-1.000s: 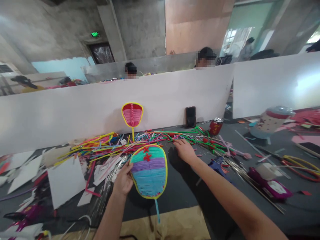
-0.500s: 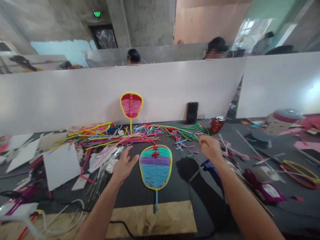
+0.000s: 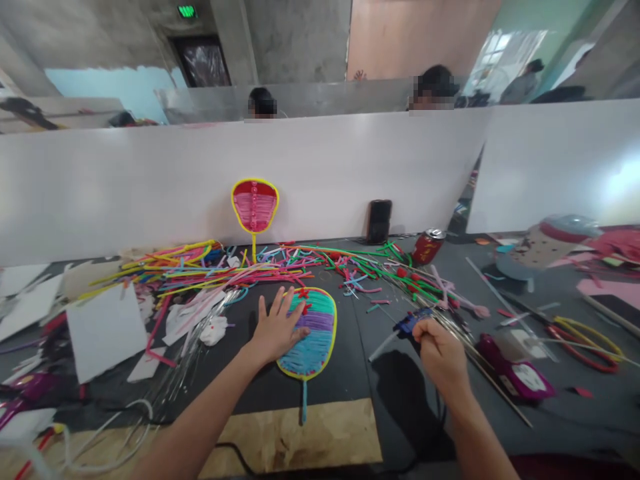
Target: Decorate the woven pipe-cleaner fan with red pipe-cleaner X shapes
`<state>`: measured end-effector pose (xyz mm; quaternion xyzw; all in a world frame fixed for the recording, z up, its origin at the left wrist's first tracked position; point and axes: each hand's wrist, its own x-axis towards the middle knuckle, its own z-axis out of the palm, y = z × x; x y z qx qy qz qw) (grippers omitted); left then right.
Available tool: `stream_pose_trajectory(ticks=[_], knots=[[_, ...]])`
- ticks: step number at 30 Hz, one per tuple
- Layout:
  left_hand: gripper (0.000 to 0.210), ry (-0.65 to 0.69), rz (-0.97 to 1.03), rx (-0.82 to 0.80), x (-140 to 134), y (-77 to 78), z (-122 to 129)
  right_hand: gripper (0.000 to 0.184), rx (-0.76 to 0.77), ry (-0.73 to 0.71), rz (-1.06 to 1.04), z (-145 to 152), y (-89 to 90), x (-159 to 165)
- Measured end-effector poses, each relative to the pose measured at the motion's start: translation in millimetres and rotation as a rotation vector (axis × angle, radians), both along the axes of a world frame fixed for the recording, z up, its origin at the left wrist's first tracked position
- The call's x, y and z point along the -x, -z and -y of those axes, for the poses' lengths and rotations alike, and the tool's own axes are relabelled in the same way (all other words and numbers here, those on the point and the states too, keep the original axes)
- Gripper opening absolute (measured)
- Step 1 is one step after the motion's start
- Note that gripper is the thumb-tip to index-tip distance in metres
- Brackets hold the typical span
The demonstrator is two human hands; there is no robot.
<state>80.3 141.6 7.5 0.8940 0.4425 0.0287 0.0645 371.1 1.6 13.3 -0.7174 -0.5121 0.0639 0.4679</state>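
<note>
My left hand (image 3: 280,327), fingers spread, lies over the left side of a fan-shaped piece (image 3: 315,347) covered in teal, purple and blue pipe cleaners, with a yellow rim, red knots and a blue stem. My right hand (image 3: 443,357) is closed in a fist beside a blue glue gun (image 3: 414,321). The hand hides the gun's rear part. Whether the fingers grip the gun or hold something small cannot be seen. A pale glue stick (image 3: 383,347) sticks out at the gun's left.
Behind lie heaped pipe cleaners (image 3: 200,270), with a finished pink-and-red fan (image 3: 255,205) upright against the white partition (image 3: 320,167). A black phone (image 3: 379,221) and red can (image 3: 428,247) stand there. Brown paper (image 3: 345,433) lies in front; a purple glue gun (image 3: 517,373) and scissors (image 3: 583,340) are rightward.
My left hand has moved right onto the fan. My right fist has come down and toward me, beside the blue glue gun. The view has shifted slightly.
</note>
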Motion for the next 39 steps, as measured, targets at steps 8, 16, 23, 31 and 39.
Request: stream_pose_trajectory(ticks=[8, 16, 23, 31, 39], knots=[[0.052, -0.01, 0.049, -0.078, -3, 2.4, -11, 0.019, 0.028, 0.077, 0.031, 28, 5.3, -14], [0.062, -0.168, -0.099, -0.079, -8, -9.4, -37, 0.017, 0.009, 0.114, 0.029, 39, 3.0, -12], [0.062, -0.342, -0.131, -0.12, 7, -31.9, -83, 0.015, -0.177, 0.172, 0.05, 19, -18.4, -1], [0.055, -0.269, -0.078, -0.082, -21, -32.2, -126, 0.031, -0.323, -0.183, 0.164, -33, -22.1, 66], [0.034, -0.146, 0.036, -0.136, -72, -5.8, -148, 0.027, -0.307, -0.232, 0.079, -42, -5.3, 83]])
